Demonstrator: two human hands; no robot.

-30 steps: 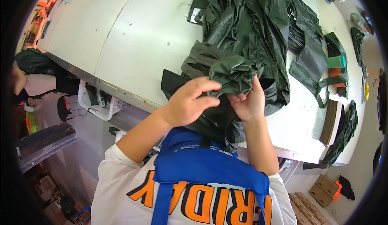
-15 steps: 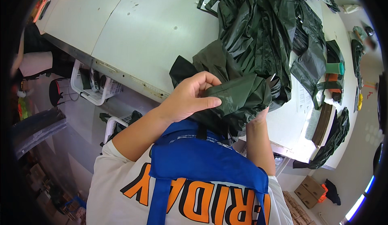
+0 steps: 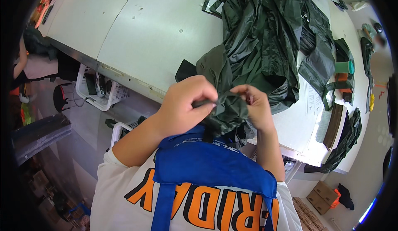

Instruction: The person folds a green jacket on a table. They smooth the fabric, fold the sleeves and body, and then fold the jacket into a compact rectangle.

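Observation:
Over the table edge in front of me, a thin, shiny dark green garment (image 3: 265,36) lies in a crumpled heap. A gathered part of it is pulled toward my body. My left hand (image 3: 184,104) pinches this bunched cloth between thumb and fingers. On the other side of the same bunch, my right hand (image 3: 258,106) has its fingers curled against the cloth. Both hands are close together, just above the blue apron (image 3: 211,160) on my chest. Exactly what lies between the right fingertips is hard to see.
The white table (image 3: 153,27) has a metal edge. At the right are a green thread spool (image 3: 344,67), a stack of brown board pieces (image 3: 333,127) and more dark green cloth (image 3: 346,142). A white basket (image 3: 97,92) stands below left. A person's arm (image 3: 20,59) shows far left.
My right hand has come up from beneath the cloth and now grips it beside the left. The spread fabric has become a tight bunch. A metallic tip near the right hand is out of sight.

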